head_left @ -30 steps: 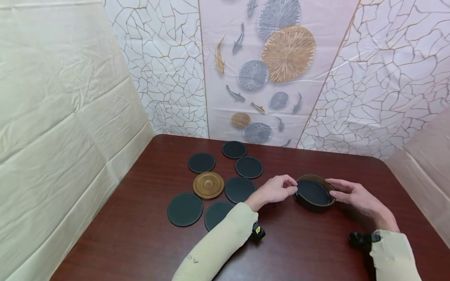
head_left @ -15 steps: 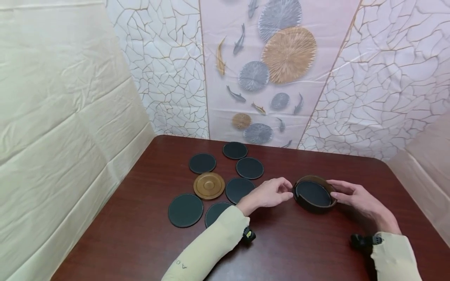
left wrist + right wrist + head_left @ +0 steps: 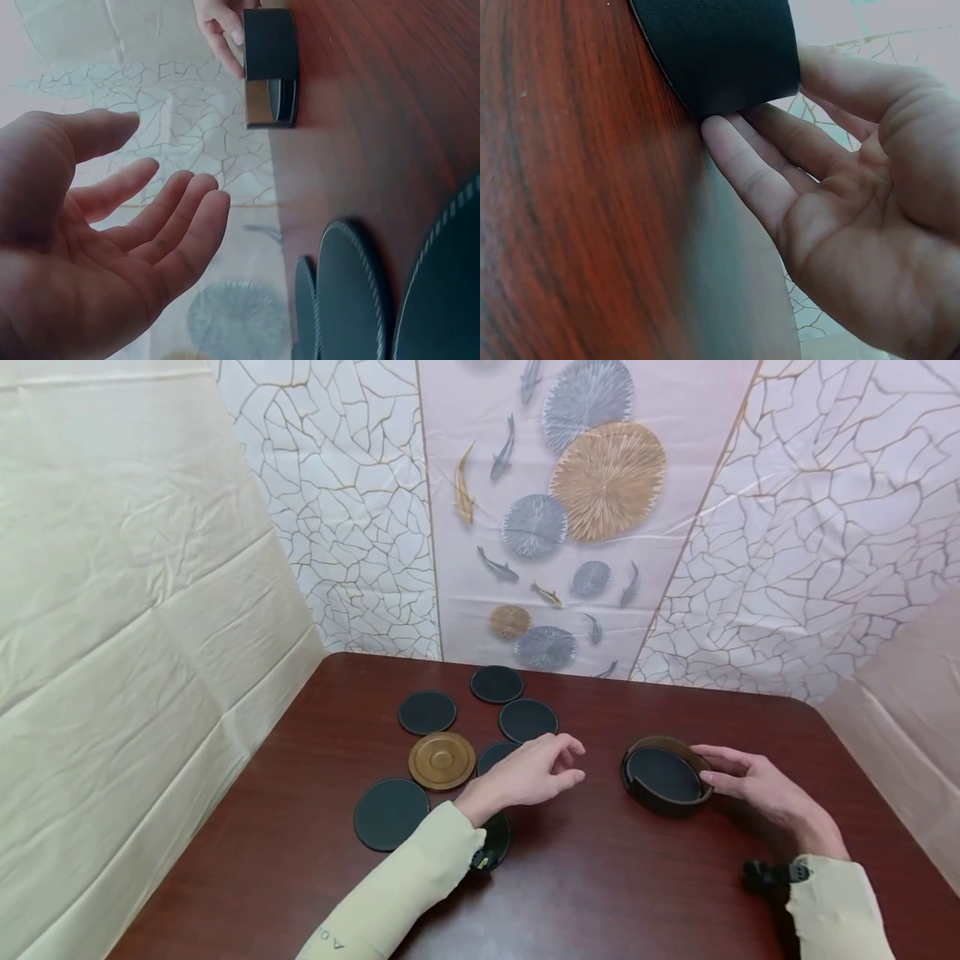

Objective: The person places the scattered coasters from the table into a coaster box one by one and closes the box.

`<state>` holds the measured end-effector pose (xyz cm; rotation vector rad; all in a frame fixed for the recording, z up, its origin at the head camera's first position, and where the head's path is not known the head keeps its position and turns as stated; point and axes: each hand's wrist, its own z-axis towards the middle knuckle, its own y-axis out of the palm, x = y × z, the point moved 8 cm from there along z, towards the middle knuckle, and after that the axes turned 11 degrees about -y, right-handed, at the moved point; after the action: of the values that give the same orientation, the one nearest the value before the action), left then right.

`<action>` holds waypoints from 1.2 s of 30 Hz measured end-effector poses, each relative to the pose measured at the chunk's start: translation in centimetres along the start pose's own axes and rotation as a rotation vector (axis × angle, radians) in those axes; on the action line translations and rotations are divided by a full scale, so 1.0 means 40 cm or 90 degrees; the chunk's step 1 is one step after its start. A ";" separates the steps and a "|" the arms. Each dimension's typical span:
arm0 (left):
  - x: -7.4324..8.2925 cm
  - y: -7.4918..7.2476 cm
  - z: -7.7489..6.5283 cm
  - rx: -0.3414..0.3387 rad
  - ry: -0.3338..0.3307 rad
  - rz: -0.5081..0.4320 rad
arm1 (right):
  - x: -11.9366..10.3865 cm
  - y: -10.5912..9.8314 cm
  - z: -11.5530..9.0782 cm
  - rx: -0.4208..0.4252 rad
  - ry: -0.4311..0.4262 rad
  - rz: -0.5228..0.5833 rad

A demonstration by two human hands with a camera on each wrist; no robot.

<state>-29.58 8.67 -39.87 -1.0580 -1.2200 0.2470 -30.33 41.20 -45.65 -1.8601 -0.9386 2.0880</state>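
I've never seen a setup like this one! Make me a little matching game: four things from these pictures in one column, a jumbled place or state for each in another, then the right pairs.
Things
1. Left hand
2. Right hand
3. Gold-brown disc
4. Round holder

Places and states
A. Has a dark disc inside it
B. Hovers above the table, holding nothing
C. Lies among dark coasters
D. Touches the side of the holder

Right pairs
1-B
2-D
3-C
4-A
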 end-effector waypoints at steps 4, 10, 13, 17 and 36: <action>-0.011 -0.017 -0.027 0.006 0.017 0.035 | 0.004 0.003 0.000 0.001 0.004 -0.002; -0.038 -0.038 -0.061 0.004 0.010 0.068 | 0.008 0.004 0.003 0.003 0.002 -0.012; -0.057 -0.047 -0.075 0.003 0.004 0.083 | 0.011 0.006 0.005 0.001 0.001 -0.009; -0.089 -0.055 -0.090 0.002 -0.005 0.098 | 0.014 0.008 0.002 0.006 0.010 -0.001; -0.219 -0.064 -0.130 -0.099 -0.079 0.147 | 0.011 -0.002 0.002 0.005 0.009 0.009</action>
<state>-29.43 -1.24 -43.32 -1.3383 -1.2419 0.4058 -30.52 41.45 -45.96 -1.8816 -0.9147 2.0805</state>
